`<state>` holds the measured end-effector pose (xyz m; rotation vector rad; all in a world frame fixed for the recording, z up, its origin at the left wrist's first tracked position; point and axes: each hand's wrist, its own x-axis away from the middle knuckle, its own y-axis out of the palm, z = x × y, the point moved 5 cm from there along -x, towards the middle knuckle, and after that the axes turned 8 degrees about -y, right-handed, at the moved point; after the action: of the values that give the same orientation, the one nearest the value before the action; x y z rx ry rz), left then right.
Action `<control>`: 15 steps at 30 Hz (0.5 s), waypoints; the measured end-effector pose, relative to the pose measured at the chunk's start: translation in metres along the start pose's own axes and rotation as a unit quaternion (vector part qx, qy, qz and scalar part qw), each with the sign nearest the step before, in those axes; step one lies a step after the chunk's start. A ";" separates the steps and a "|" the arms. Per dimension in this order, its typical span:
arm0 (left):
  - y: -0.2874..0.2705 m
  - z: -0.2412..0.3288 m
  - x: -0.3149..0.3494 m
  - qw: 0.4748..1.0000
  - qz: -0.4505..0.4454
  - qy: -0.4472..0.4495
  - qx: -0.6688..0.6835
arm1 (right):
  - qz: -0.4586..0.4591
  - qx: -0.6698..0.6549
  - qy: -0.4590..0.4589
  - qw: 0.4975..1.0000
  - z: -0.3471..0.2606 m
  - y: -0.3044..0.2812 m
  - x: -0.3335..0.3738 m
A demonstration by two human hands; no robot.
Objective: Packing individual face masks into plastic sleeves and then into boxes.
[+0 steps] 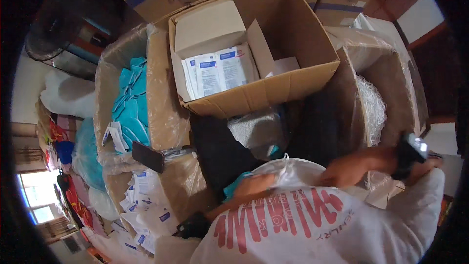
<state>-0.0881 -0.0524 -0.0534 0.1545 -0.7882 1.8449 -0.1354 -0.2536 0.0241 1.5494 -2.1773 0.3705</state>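
Note:
Close to my body, my left hand (255, 185) is blurred, its fingers bent inward. The edge of a teal folded piece (236, 187) shows beside it; I cannot tell whether it is gripped. My right hand (339, 170) is curled at the rim of a white rounded thing (308, 167) in front of my shirt, its fingertips hidden. Between the hands a thin white loop (286, 157) of cord or film stands up. Another scrap of teal material (274, 151) lies just beyond.
Ahead, an open carton (293, 80) holds white packets (229, 71) with blue labels. At left are a box of teal folded pieces (131, 100), a phone (148, 157) on its edge, and a box of loose packets (146, 190). White stringy material (372, 110) fills the right box.

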 end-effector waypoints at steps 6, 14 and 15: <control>-0.045 -0.011 -0.008 0.985 0.103 -0.083 0.108 | 0.240 -0.330 0.084 0.909 0.039 -0.042 0.012; -0.109 -0.025 -0.008 0.957 0.209 -0.045 0.195 | 0.470 -0.482 0.051 0.737 0.139 -0.078 -0.136; -0.115 -0.025 -0.006 0.951 0.218 -0.040 0.214 | 0.482 -0.415 0.044 0.771 0.138 -0.084 -0.141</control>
<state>0.0216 -0.0190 -0.0243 0.3556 -0.4871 2.4307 -0.0444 -0.2289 -0.1689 -0.1143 -2.3650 -0.2373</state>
